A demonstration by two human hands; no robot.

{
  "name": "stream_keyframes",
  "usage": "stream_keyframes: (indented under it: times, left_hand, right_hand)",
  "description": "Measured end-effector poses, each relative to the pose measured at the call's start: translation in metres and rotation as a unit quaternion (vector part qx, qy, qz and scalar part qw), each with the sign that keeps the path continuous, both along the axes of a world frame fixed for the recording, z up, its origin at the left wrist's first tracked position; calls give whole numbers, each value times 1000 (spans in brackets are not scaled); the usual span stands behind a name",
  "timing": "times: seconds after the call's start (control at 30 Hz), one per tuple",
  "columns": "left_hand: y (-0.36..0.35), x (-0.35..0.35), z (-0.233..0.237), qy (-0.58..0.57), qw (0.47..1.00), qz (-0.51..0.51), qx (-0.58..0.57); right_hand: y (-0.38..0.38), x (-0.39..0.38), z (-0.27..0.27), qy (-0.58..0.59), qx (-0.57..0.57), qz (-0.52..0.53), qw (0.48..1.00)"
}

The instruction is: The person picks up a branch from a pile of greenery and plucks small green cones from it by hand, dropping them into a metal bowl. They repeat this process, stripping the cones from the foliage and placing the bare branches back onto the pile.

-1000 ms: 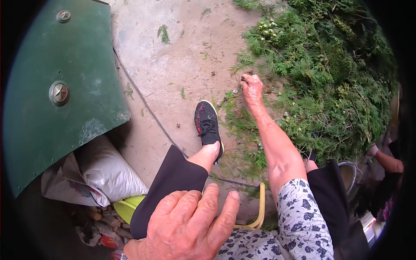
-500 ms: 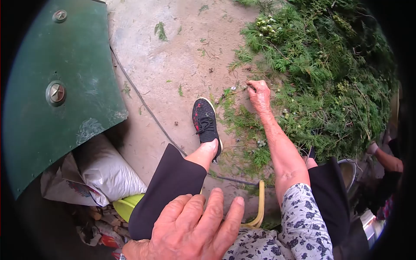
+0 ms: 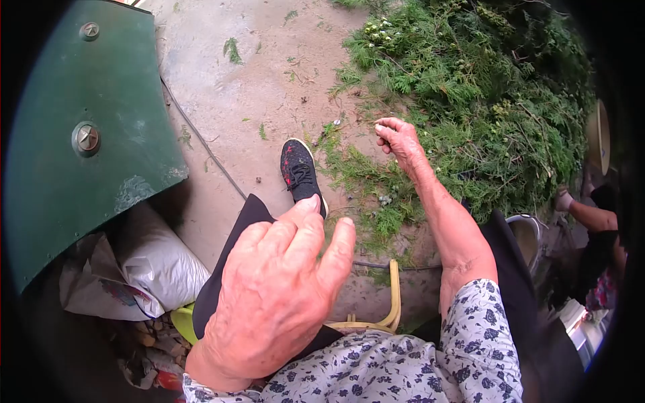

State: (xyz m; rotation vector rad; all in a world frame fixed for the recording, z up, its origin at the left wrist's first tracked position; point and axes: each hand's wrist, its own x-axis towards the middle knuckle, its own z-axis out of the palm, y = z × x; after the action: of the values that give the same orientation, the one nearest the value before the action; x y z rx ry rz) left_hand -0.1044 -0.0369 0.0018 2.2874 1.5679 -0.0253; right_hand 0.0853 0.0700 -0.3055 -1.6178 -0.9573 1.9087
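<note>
My right hand [image 3: 398,139] is over the concrete floor at the left edge of a big heap of green conifer branches [image 3: 470,74]. Its thumb and fingertips are pinched together; whether something small is between them I cannot make out. Loose sprigs [image 3: 366,171] are scattered on the ground beneath that forearm. Close to the camera, my left hand [image 3: 275,289] hangs above my lap, back up, with loosely bent fingers apart and nothing visible in it. Beyond it, my black shoe [image 3: 299,168] rests on the floor.
A green metal panel [image 3: 101,74] with star bosses stands at left, above a white sack [image 3: 158,262]. A dark cable [image 3: 201,127] crosses the floor. Between my legs is a yellow bent frame [image 3: 394,295]. At right are a bucket [image 3: 527,235] and another person's arm [image 3: 594,216].
My left hand has risen forward from my lap, its fingers more bent. My right hand has turned slightly and stays pinched near the heap. The whole view has shifted a little.
</note>
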Motion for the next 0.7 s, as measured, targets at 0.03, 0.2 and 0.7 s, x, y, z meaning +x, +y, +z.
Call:
stream_keyframes:
  times: [0.03,0.2,0.7]
  left_hand:
    - [0,2,2,6,1000,3,-16]
    - [2,4,4,-37,999,19,6]
    - [16,47,-7,-34,998,-9,48]
  right_hand:
    - [2,18,24,-13,-1,25,1000]
    - [8,143,147,-234,90,227,941]
    - [-230,480,209,-423,-94,37,900]
